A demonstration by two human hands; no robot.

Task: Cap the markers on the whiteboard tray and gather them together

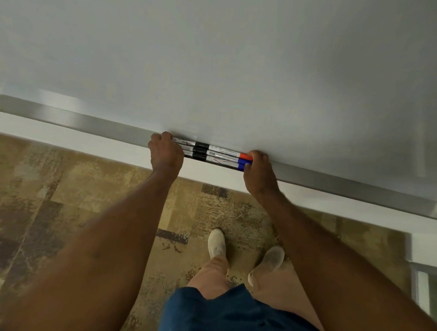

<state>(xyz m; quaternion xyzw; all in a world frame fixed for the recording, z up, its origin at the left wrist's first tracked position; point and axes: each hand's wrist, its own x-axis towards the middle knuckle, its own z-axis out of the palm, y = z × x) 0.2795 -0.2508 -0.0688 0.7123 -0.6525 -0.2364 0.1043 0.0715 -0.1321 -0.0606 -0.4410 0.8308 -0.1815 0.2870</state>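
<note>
**Markers bunched on the tray**

We face the whiteboard (220,49), its tray (86,122) below. The markers (213,154) lie side by side on the tray. Our left hand (165,152) curls round their left ends; our right hand (258,173) grips the capped right ends.

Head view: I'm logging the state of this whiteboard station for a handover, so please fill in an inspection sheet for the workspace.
Surface: metal whiteboard tray running along the bottom edge of a blank whiteboard.
Job's things: markers lying side by side in the tray as one bundle; a red cap and a blue cap show at the right end, black bands mid-length.
Clutter: nothing seen.
Grippers: left hand curled over the bundle's left end; right hand curled at the capped right end.
Cables: nothing seen.
Surroundings: patterned brown carpet, white wall strip below the tray, the person's pale shoes.
</note>
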